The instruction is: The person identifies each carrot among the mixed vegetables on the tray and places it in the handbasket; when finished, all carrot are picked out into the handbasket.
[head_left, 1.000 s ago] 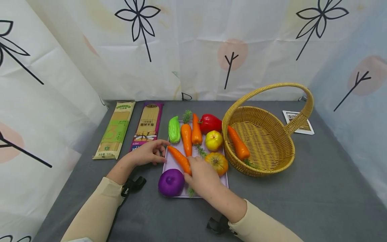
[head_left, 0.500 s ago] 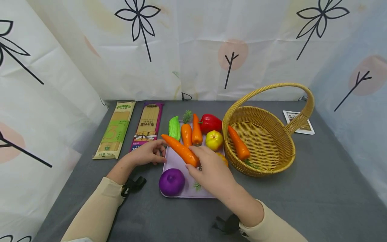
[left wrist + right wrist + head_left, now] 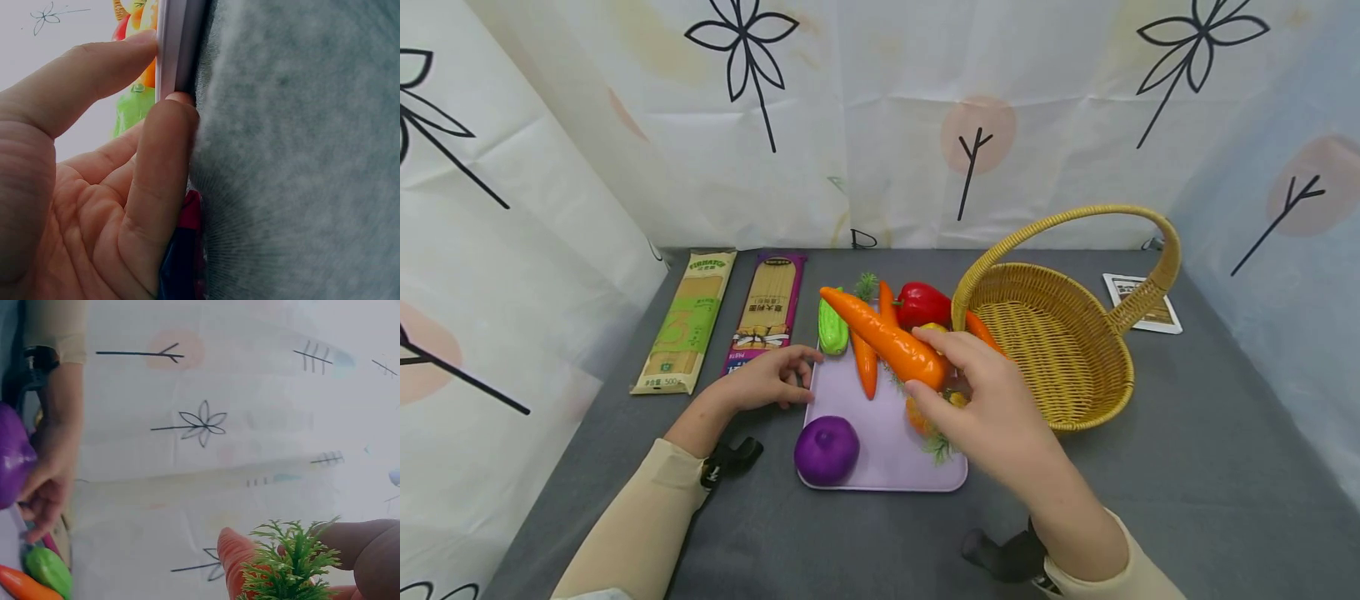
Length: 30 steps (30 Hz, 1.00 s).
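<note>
Head view: carrot [image 3: 887, 337], one, glossy orange, raised over the lilac tray [image 3: 887, 462], narrow tip up and to the left; right hand [image 3: 1000, 400], its grip clamped on the thick leafy end by thumb and fingers; the long taper runs out unsupported, so a slip or tilt on smooth skin seems the likeliest fault; a low swing to the side might, in judgement, strike the red bell pepper [image 3: 922, 305] or the wicker basket [image 3: 1124, 371]; left hand [image 3: 767, 379], at the tray's left edge; purple round vegetable [image 3: 826, 450], at the tray's near left corner. Left wrist view: the left hand's grip, thumb and finger together on the tray's rim; a tug there could shift the tray and set the purple round vegetable rolling; which patch of orange belongs to the held carrot is not clear here. Right wrist view: the carrot's green leaves [image 3: 294, 562] sit among the right hand's digits, facing the camera; they screen the contact, so firmness is not readable; leaves caught under a finger might loosen the grip.
</note>
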### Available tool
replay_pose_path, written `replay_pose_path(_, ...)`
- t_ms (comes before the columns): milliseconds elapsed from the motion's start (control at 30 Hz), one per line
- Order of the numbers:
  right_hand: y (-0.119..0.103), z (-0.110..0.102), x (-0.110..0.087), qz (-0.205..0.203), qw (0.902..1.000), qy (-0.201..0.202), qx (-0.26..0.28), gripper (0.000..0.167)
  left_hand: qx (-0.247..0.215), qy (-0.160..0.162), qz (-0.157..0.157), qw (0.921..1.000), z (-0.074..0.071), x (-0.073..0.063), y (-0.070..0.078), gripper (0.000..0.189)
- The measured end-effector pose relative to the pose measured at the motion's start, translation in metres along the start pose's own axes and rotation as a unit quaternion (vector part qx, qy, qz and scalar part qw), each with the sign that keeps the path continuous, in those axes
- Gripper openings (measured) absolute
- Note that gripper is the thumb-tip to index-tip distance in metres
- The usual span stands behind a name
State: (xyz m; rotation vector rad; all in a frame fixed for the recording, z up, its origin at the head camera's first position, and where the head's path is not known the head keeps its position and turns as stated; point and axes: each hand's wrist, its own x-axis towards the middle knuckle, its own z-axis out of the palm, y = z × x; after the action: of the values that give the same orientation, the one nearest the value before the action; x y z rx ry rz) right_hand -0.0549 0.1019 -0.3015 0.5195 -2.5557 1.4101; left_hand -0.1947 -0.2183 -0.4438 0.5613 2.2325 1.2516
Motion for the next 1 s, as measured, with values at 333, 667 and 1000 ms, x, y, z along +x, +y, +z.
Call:
replay_pose_path(333, -0.009, -0.033, -0.008, 0.013, 0.9983, 0.056, 0.008, 0.046, 0.0, -0.001, 0.001, 1.0, -0.001, 0.0, 0.0, 0.057)
replay_pose_path(667, -0.005, -0.058, -0.012, 0.025, 0.9937, 0.109, -0.009, 0.046, 0.002, -0.001, 0.001, 1.0, -0.001, 0.0, 0.0, 0.057)
replay_pose_path(1000, 0.007, -0.088, -0.017, 0.082, 0.9896, 0.117, -0.014, 0.046, 0.002, 0.0, -0.001, 1.0, -0.001, 0.0, -0.002, 0.058)
